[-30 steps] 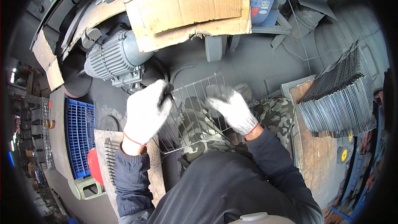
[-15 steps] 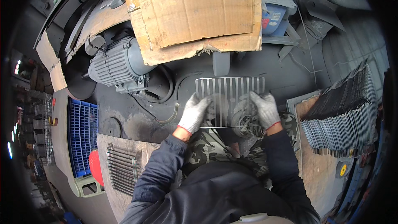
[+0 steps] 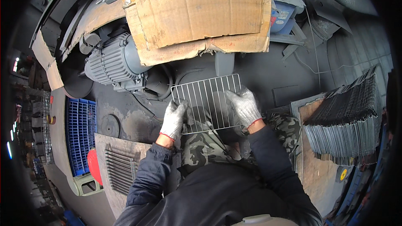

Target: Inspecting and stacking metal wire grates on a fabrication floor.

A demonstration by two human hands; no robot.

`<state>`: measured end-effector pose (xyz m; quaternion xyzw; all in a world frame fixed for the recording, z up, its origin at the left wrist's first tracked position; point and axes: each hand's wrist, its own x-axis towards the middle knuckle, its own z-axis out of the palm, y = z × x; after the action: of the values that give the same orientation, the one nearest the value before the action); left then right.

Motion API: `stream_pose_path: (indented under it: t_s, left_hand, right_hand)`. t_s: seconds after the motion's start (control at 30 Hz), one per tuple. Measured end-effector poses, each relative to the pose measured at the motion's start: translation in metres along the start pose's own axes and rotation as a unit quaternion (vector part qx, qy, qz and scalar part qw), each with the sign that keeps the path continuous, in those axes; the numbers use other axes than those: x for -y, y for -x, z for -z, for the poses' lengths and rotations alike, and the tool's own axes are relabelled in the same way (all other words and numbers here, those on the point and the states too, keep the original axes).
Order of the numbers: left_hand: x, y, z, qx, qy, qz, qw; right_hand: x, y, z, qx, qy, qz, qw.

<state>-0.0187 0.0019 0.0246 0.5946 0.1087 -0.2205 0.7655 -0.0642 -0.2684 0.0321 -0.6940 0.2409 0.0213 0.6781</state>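
I hold a rectangular wire grid rack [image 3: 207, 96] flat in front of me, over my camouflage-clad knees. My left hand [image 3: 173, 119], in a grey knit glove, grips its left near corner. My right hand [image 3: 245, 106], gloved the same, grips its right side with the fingers laid over the wires. The rack hangs level above the dark machine base.
A grey electric motor [image 3: 113, 65] sits at the left behind the rack, under a torn cardboard sheet [image 3: 197, 12]. A stack of wire racks [image 3: 347, 121] leans at the right on a board. One more rack [image 3: 119, 167] lies at my lower left beside a blue crate [image 3: 79, 134].
The rack has swung from a tilted hold close to me down and forward into a flat, level position. Both hands have shifted to its near corners and side.
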Motion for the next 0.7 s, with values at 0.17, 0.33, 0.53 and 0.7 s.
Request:
stream_pose_path:
  t_s: [0.17,0.33,0.53,0.7]
  left_hand:
    - [0.006,-0.015,-0.045,0.039,-0.143,-0.039,0.988]
    - [0.046,-0.031,-0.101,0.082,-0.171,-0.077,0.979]
    - [-0.003,-0.003,-0.028,0.006,-0.129,0.015,0.992]
    - [-0.008,-0.002,-0.012,0.003,-0.058,0.003,0.998]
  right_hand:
    - [0.035,0.03,0.047,-0.045,-0.113,0.013,0.992]
    - [0.011,0.031,0.098,-0.129,-0.111,0.039,0.985]
    - [-0.011,0.0,0.028,-0.065,-0.067,-0.004,0.996]
    - [-0.008,-0.001,0.011,-0.013,-0.031,-0.033,0.999]
